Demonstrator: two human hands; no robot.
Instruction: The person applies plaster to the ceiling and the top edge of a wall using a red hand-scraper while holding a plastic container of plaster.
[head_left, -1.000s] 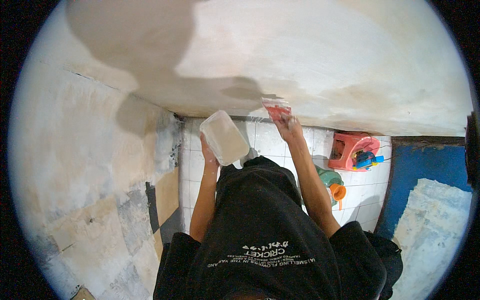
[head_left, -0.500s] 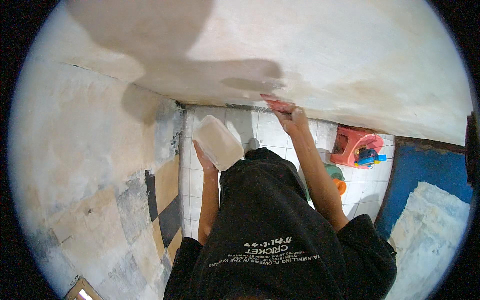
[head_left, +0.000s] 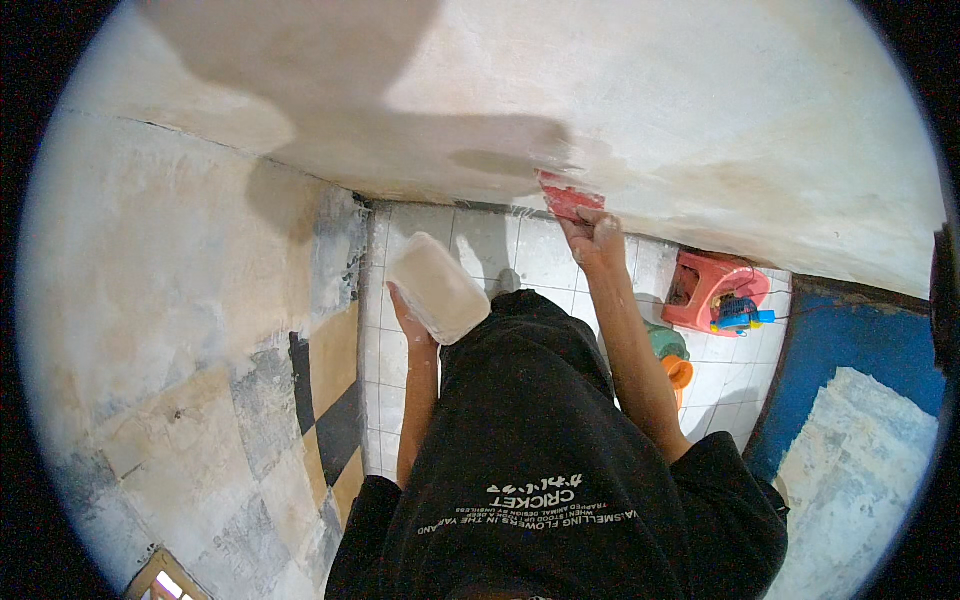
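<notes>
Scraper, red (head_left: 572,195), one: the right hand (head_left: 597,238) is clamping it, fingers pinching the near end; its far edge is lying at the wall (head_left: 720,120), above the floor's (head_left: 535,250) far edge. Whether it is touching, I am not managing to tell. I am judging it light, thin and springy; smeared fingers could be slipping, so I am favouring a hold well behind the edge.

Tub, pale (head_left: 458,270), one: tilting over the floor's far left corner, the left hand (head_left: 408,318) gripping its left side. I am reading its pale fill (head_left: 435,288) as soft paste, weighty and best supported from below; depth is staying hidden.

Pink container (head_left: 695,316), one: standing toward the floor's far right corner, a blue item (head_left: 738,313) resting against it; its dark inside is hiding any contents.
</notes>
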